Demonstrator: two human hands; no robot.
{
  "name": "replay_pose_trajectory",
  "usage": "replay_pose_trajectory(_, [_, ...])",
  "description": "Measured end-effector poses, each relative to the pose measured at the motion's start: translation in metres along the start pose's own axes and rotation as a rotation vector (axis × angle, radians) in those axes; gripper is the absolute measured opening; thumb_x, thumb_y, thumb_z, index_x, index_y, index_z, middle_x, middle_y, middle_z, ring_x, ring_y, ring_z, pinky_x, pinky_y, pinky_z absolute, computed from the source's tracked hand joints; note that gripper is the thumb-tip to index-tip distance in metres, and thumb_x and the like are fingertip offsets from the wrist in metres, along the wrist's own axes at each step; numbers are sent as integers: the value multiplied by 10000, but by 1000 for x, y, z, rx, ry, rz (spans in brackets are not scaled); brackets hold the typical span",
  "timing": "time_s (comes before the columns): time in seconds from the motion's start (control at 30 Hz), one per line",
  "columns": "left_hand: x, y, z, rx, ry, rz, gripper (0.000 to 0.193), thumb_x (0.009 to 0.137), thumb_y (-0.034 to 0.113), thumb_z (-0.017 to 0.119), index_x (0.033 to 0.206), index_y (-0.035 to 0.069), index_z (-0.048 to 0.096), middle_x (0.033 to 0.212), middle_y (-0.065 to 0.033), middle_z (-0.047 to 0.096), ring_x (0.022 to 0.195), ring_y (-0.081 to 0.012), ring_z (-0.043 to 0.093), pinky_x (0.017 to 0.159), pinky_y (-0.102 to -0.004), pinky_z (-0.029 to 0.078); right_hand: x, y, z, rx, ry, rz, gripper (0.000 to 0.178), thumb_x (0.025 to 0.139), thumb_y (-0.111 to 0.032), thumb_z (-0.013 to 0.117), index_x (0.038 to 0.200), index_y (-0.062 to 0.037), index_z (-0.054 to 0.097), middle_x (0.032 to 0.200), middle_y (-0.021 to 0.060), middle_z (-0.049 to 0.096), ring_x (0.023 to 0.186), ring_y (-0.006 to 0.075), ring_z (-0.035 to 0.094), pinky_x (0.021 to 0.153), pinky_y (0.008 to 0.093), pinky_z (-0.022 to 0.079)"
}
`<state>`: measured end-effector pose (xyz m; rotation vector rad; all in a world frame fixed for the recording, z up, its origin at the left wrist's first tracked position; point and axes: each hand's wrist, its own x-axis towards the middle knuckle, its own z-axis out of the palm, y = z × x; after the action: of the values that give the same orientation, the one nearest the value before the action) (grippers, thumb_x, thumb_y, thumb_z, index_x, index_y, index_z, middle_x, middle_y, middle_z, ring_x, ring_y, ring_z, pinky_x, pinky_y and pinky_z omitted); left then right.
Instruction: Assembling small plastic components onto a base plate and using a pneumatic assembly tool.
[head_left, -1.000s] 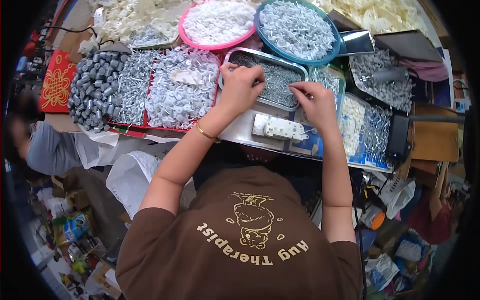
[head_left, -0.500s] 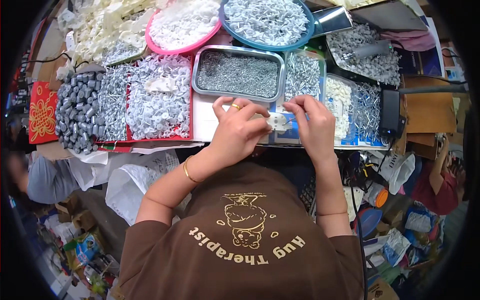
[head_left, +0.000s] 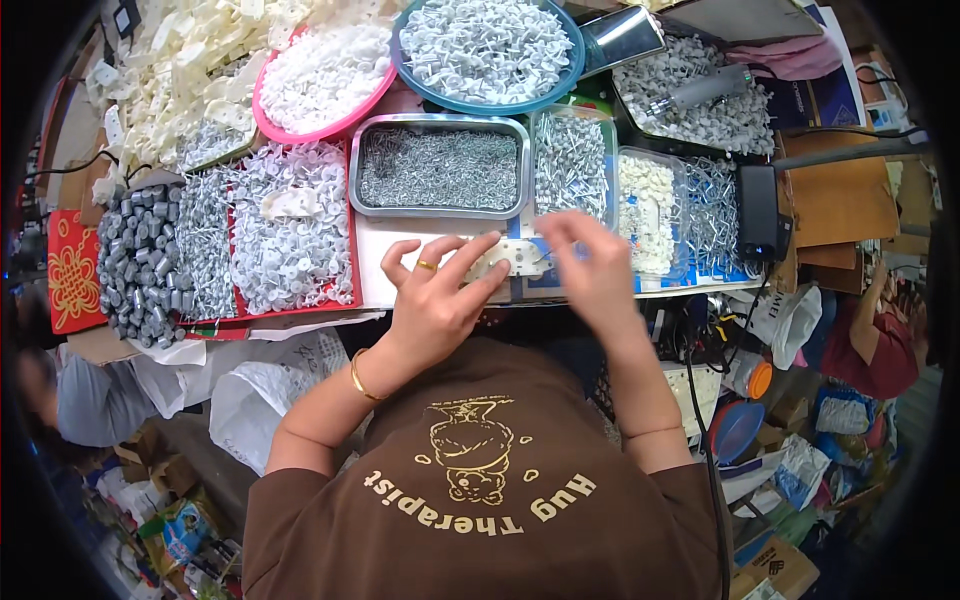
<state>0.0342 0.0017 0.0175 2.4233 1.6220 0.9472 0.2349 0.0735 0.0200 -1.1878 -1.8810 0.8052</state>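
A small cream plastic piece with holes lies at the front edge of the work table. My left hand, wearing a ring, grips its left end between thumb and index finger, the other fingers spread. Close to the piece's right end is my right hand, its fingers curled in and smeared by motion; whether they hold anything is hidden. Just beyond stands a metal tray of small pins or screws, beside a clear tub of metal rivet-like parts. To its right is a tub of small cream parts.
A red-edged box of white disc-headed parts and a heap of grey cylinders fill the left. Pink and blue bowls stand behind. A phone and a black box-shaped device are at right.
The whole view has shifted, so the table sits lower and further left. My left fingers have spread, showing more of the cream piece. My right hand has blurred beside it.
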Motion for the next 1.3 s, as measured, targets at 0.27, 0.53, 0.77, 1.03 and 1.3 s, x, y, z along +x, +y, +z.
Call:
replay_pose_trajectory(0.27, [57,-94,13,176,41,-85,127,714,247,826,819,198,772,863,24,610,919,-207,556,918,-443,293,146,123,-114,-640,562,486,764,887,-583,656,1396,-45,469,1072,246,711,1048,425,669,941,473,488])
replay_pose_trajectory(0.53, [52,-105,28,4,-53,-180,116,739,218,817,757,168,713,785,34,608,846,-194,565,895,-428,278,175,172,-114,-562,674,533,1153,673,-547,862,1507,-22,263,1238,280,651,1210,430,599,1035,498,433])
replay_pose_trajectory(0.77, [56,-107,26,36,78,-166,119,820,244,777,769,163,708,763,47,650,802,-177,564,874,-412,265,172,89,-108,227,1007,-275,342,836,-127,806,1071,20,606,852,91,671,770,194,656,717,350,542])
replay_pose_trajectory(1.03, [46,-58,-4,-343,29,-174,55,813,175,792,865,179,775,903,62,753,869,-118,645,969,-387,306,87,-35,-63,917,323,14,390,996,-350,448,1043,2,608,642,36,455,538,144,450,523,310,420])
replay_pose_trajectory(1.3, [36,-9,15,-304,-11,60,154,729,239,840,762,188,698,763,92,633,819,-128,581,927,-448,289,39,-59,-18,1037,50,-119,437,1014,-404,401,1052,21,494,609,42,455,471,134,447,437,278,421])
